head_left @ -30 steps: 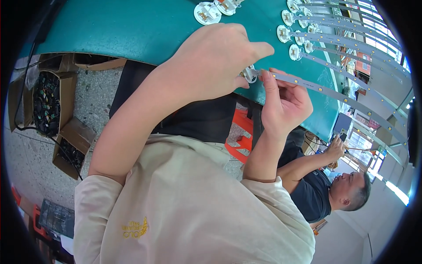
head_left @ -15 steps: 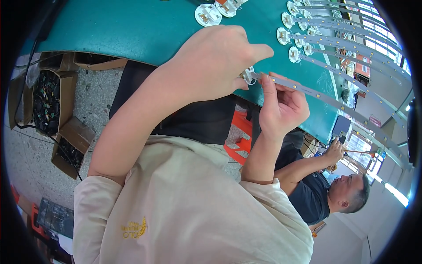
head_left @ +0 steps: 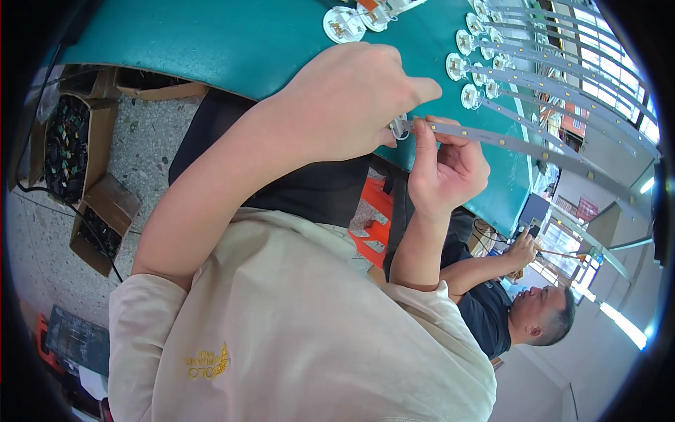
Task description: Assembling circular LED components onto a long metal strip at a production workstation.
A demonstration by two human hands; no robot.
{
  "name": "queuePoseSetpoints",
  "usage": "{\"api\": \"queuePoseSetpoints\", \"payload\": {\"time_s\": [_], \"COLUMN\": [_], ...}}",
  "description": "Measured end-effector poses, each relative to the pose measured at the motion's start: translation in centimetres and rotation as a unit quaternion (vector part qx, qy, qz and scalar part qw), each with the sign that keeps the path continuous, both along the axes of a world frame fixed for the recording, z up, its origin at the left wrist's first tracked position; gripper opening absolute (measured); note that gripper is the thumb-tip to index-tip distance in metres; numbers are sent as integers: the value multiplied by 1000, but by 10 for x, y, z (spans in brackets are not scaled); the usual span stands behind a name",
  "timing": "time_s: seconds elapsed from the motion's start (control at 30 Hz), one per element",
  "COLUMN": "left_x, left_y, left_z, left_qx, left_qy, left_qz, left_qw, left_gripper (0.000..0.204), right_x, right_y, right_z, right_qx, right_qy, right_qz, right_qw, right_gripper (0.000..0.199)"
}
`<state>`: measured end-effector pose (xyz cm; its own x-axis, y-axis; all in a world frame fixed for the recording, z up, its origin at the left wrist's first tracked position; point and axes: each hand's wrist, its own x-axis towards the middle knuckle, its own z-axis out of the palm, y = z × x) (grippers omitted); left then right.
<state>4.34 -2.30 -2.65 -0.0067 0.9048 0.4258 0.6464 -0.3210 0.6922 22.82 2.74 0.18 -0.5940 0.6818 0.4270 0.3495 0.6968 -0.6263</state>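
My left hand (head_left: 351,102), back of the hand up, is closed around a small white wired fitting (head_left: 401,129), which its fingers mostly hide. A short loop of wire shows at that fitting, between my two hands. My right hand (head_left: 450,165), palm turned up, pinches the near end of a long grey LED strip (head_left: 520,144) between thumb and fingers. The strip runs off to the right, dotted with small yellowish chips. The two hands almost meet over the near edge of the green table (head_left: 211,42).
Round white fittings (head_left: 344,25) lie at the far middle. Several more fittings with LED strips (head_left: 562,67) spread at the far right. Cardboard boxes of dark parts (head_left: 67,148) stand on the floor at left. An orange stool (head_left: 373,225) and a seated person (head_left: 492,309) are at right.
The whole view has shifted slightly. Both hands keep their grips, and the fitting and the strip's end stay close together with little visible movement.
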Motion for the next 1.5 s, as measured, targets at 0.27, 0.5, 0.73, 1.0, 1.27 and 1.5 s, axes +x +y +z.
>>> {"api": "queuePoseSetpoints", "payload": {"time_s": [0.27,0.5,0.73,1.0,1.27,1.5], "left_x": [-1,-1,-2,0,0,3], "left_y": [0,2,1,1,0,2], "left_z": [-1,-4,-4,-5,-3,-5], "left_qx": [-14,-6,-16,6,8,13], "left_qy": [-10,-8,-25,-23,-20,-23], "left_qz": [-10,-17,-20,-4,-6,3], "left_qw": [1000,1000,999,1000,1000,1000], "left_gripper": [54,56,55,55,55,54], "right_x": [-2,-1,0,3,2,5], "right_y": [-4,-5,-6,-3,1,0], "right_z": [-7,-15,-16,-10,-10,-14], "right_qx": [3,32,8,19,-1,-7], "right_qy": [25,43,61,24,37,53], "right_qz": [7,-5,-8,0,17,3], "right_qw": [1000,999,998,1000,999,999], "right_gripper": [11,12,11,12,12,12]}}
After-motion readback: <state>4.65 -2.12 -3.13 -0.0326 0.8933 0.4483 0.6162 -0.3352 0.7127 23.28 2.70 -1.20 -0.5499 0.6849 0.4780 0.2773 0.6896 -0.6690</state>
